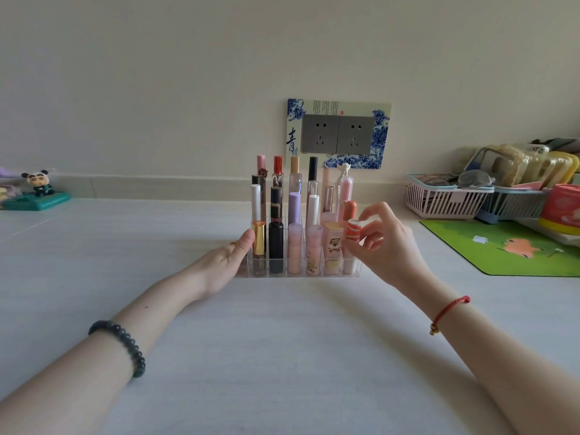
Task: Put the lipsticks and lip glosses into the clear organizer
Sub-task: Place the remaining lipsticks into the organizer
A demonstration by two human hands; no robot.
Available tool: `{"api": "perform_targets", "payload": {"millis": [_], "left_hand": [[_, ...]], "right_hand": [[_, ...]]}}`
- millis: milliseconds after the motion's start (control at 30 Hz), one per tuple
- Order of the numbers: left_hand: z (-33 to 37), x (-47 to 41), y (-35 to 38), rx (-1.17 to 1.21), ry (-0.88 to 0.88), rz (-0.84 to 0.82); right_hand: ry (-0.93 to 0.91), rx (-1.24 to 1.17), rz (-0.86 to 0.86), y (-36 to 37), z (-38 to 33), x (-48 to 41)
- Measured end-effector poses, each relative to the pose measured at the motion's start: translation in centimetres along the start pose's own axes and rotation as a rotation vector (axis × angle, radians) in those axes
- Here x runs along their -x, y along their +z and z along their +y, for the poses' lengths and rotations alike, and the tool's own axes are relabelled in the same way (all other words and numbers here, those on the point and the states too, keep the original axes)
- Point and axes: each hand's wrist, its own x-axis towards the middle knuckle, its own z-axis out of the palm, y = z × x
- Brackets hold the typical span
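Note:
The clear organizer (301, 273) stands on the white table, in the middle of the head view, its slots filled with several upright lipsticks and lip glosses. A gold-capped tube (259, 237) and a black tube (276, 246) stand at its front left. An orange-and-white striped lipstick (353, 231) stands in the front right slot. My right hand (386, 243) hovers at that corner, its fingers loosely curled around the striped cap; whether they touch it is unclear. My left hand (232, 257) rests flat against the organizer's left side, thumb at the top edge.
A wall socket with a blue-and-white frame (339, 133) is behind the organizer. A green mat (508, 249), pink and blue baskets (445, 197) and an orange tin (563, 208) crowd the right. A panda figurine (36, 191) sits far left.

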Motion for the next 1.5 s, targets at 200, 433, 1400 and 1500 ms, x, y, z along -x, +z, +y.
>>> {"api": "perform_targets", "payload": {"millis": [200, 433, 1400, 1500], "left_hand": [[-0.5, -0.3, 0.0, -0.019, 0.003, 0.008], [-0.4, -0.3, 0.1, -0.002, 0.027, 0.019], [-1.0, -0.6, 0.4, -0.089, 0.104, 0.021], [-0.8, -0.4, 0.4, -0.072, 0.106, 0.023]], "right_hand": [[-0.024, 0.023, 0.034, -0.4, -0.1, -0.2], [-0.142, -0.06, 0.196, -2.1, -1.4, -0.9], [-0.056, 0.002, 0.256, -1.2, -0.9, -2.4], [0.067, -0.07, 0.259, -1.8, -0.2, -2.9]]}}
